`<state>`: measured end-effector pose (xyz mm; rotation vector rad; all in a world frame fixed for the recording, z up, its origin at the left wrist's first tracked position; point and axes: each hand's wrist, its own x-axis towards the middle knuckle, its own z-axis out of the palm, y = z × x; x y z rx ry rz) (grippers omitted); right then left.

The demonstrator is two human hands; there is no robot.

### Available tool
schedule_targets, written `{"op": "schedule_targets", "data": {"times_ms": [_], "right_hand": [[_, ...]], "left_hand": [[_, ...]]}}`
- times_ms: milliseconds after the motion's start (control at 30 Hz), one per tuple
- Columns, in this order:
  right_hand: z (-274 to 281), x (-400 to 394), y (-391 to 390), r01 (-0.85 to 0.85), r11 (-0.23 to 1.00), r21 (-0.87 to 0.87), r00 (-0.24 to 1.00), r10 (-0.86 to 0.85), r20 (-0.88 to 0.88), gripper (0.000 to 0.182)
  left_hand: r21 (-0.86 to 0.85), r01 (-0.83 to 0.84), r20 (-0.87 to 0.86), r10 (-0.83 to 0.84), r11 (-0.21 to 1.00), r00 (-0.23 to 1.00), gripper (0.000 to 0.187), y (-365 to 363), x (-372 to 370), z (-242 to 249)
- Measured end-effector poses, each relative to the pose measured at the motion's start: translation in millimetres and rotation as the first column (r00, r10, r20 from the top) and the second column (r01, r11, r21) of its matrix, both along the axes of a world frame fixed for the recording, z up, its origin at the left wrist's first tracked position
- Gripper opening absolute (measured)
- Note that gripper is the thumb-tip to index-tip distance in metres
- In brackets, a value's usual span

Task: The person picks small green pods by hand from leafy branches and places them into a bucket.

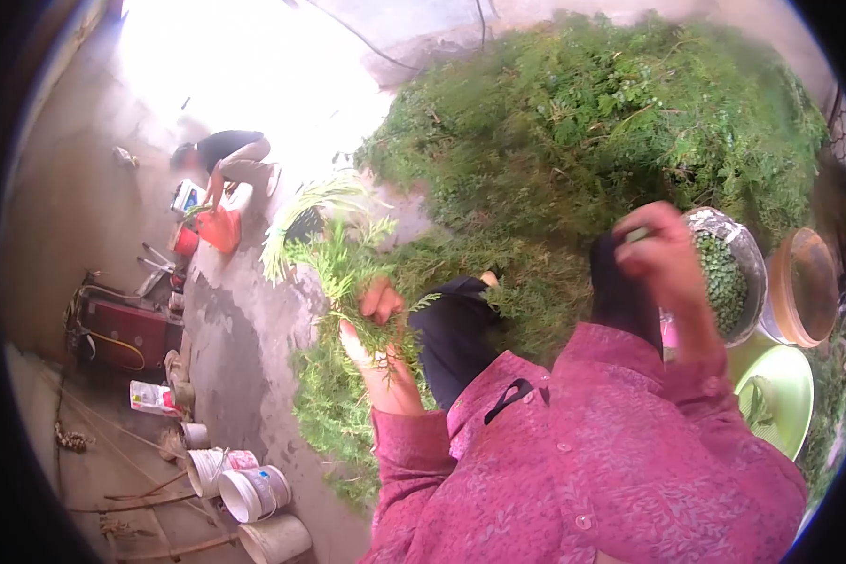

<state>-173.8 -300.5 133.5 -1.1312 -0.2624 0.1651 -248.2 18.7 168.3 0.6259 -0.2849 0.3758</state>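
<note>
My left hand (pixel 381 310) is closed around a leafy evergreen branch (pixel 343 258), whose flat, feathery sprays stick out above and below the fist. Over my dark-trousered knee, my right hand (pixel 663 249) is raised with its fingers pinched together. A small green piece (pixel 636 234) shows between those fingers, too small to name exactly. Just beside my right wrist stands a bucket (pixel 757 258) holding many small green seed cones (pixel 721 282). A large heap of cut evergreen branches (pixel 611 122) spreads in front of me, and more foliage lies beneath my left forearm.
A brownish tub (pixel 804 287) and a lime-green basin (pixel 780 385) stand at my right. Several white buckets (pixel 254 493) line the floor at left, near a dark red machine (pixel 127 329). Another person (pixel 235 160) bends over an orange-red bag (pixel 219 228) at far left.
</note>
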Motion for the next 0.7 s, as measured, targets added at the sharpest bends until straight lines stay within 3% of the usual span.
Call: {"op": "schedule_targets", "data": {"times_ms": [33, 67, 100, 133, 200, 267, 300, 333, 367, 400, 467, 533, 600, 633, 667, 700], "right_hand": [[8.4, -3.3, -19.2, 0.269, 0.955, -0.126, 0.962, -0.261, 0.081, 0.018], [-2.7, 0.8, -47.2, 0.412, 0.900, -0.145, 0.904, -0.384, 0.187, 0.015], [-14.8, 3.4, -74.2, 0.499, 0.828, -0.255, 0.864, -0.455, 0.214, 0.013], [-28.7, 4.7, -102.0, 0.577, 0.733, -0.360, 0.817, -0.518, 0.253, 0.012], [-79.1, 11.3, -152.3, 0.500, 0.268, -0.823, 0.807, -0.488, 0.332, 0.018], [-135.1, -5.7, -195.7, 0.624, -0.237, -0.745, 0.758, -0.049, 0.651, 0.027], [-139.4, -7.8, -199.4, 0.623, -0.237, -0.745, 0.760, -0.040, 0.649, 0.027], [-144.3, -10.5, -202.6, 0.479, -0.199, -0.855, 0.843, -0.167, 0.511, 0.029], [-149.3, -13.3, -206.1, 0.318, -0.143, -0.937, 0.894, -0.283, 0.347, 0.030], [-142.7, -13.4, -198.5, 0.311, -0.144, -0.940, 0.900, -0.274, 0.340, 0.030], [-107.6, -7.6, -156.1, 0.426, 0.193, -0.884, 0.867, -0.366, 0.338, 0.024], [-62.4, 1.8, -98.1, 0.319, 0.621, -0.716, 0.929, -0.353, 0.108, 0.016], [-11.4, 0.0, -25.6, 0.268, 0.830, -0.490, 0.961, -0.195, 0.195, 0.011], [3.9, -2.6, 5.4, 0.218, 0.866, -0.451, 0.958, -0.100, 0.270, 0.013], [32.3, -15.7, 34.2, 0.049, 0.892, -0.449, 0.983, 0.036, 0.179, 0.017], [38.8, -16.8, 53.3, -0.007, 0.839, -0.544, 0.915, 0.225, 0.335, 0.023]], "left_hand": [[-0.235, 0.015, -0.063, -0.030, 0.972, 0.998, 0.021, 1.8, -2.5, -4.6], [-0.460, 0.011, -0.112, -0.071, 0.888, 0.991, 0.029, 7.1, -3.9, -10.5], [-0.523, 0.133, -0.041, -0.180, 0.842, 0.983, 0.018, 19.3, -0.4, -24.2], [-0.524, 0.121, -0.043, -0.168, 0.843, 0.985, 0.018, 25.3, 1.7, -34.6], [-0.525, 0.347, 0.132, -0.328, 0.777, 0.935, 0.014, 26.2, 7.3, -49.2], [-0.592, 0.389, 0.183, -0.353, 0.706, 0.918, 0.016, 10.6, 10.0, -33.7], [-0.611, 0.398, 0.222, -0.334, 0.684, 0.916, 0.016, 3.1, 8.6, -27.2], [-0.631, 0.401, 0.255, -0.311, 0.664, 0.916, 0.017, 0.4, 7.1, -25.3], [-0.599, 0.499, 0.314, -0.390, 0.626, 0.866, 0.017, 6.3, 9.9, -31.4], [-0.607, 0.488, 0.307, -0.381, 0.628, 0.872, 0.017, 4.5, 8.8, -30.5], [-0.691, 0.440, 0.242, -0.390, 0.573, 0.888, 0.015, -1.0, 11.6, -22.9], [-0.687, 0.408, 0.200, -0.383, 0.602, 0.902, 0.014, -2.8, 12.4, -31.3], [-0.603, 0.315, 0.109, -0.316, 0.732, 0.943, 0.014, -8.9, 15.1, -33.0], [-0.511, 0.211, 0.020, -0.234, 0.833, 0.972, 0.020, -18.0, 12.7, -26.4], [-0.512, 0.216, 0.021, -0.239, 0.832, 0.971, 0.020, -24.1, 14.0, -25.8], [-0.435, 0.187, 0.028, -0.195, 0.881, 0.980, 0.024, -29.0, 15.0, -25.4]]}}
